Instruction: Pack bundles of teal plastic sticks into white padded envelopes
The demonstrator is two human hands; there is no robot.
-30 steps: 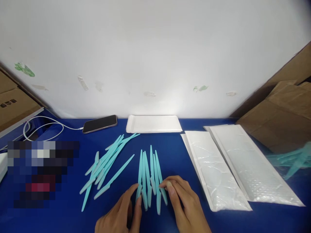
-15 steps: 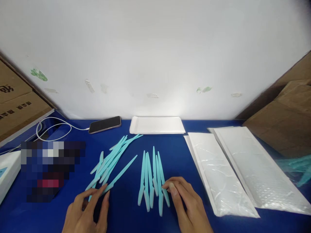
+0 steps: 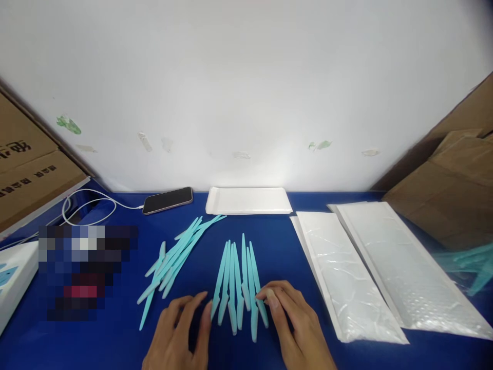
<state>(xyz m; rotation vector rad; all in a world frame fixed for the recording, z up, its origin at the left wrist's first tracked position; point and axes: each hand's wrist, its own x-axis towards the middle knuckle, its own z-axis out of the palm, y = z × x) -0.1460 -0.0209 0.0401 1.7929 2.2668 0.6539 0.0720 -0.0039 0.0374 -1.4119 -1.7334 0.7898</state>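
Note:
Several turquoise eyebrow razors (image 3: 231, 288) lie side by side in a fanned row, wide ends toward me. At the row's left end my left hand (image 3: 179, 329) has its thumb against the wide end of the outermost razor (image 3: 219, 282), thumb and index slightly apart. My right hand (image 3: 295, 324) is at the other end, fingers bent close together, with fingertips on the rightmost razor (image 3: 262, 311). Farther left is a loose, crossed pile of the same razors (image 3: 177, 257).
White bubble mailers (image 3: 346, 277) lie at right; another flat white mailer (image 3: 250, 200) rests by the wall. A phone (image 3: 168, 200) with a white cable is back left, near a blurred-out patch (image 3: 84, 272). Cardboard boxes (image 3: 26, 164) flank the table. More turquoise pieces (image 3: 473, 264) show at far right.
My left hand has moved right from beside the pile, bringing one razor to the left end of the row. My right hand has stayed at the row's right end.

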